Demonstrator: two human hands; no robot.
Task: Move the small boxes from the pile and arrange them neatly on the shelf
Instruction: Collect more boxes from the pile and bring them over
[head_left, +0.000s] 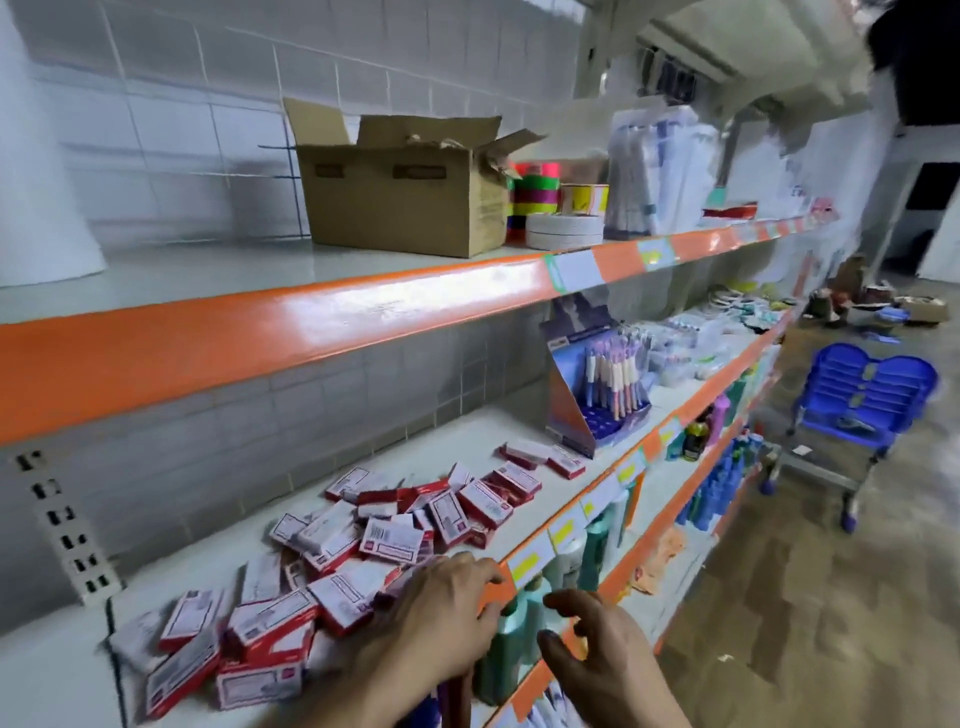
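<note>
Our left hand rests flat on the box pile to gather it, while our right hand hovers loose-fingered and empty just beside the shelf edge.

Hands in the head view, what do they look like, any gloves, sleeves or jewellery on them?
Both are bare: the left hand and the right hand wear no gloves, and no rings or watch show. The forearms run out of the frame's bottom edge uncovered, so no sleeve is in view.

No legible text, barcode on small boxes unreadable, shelf price tags blurred
</note>
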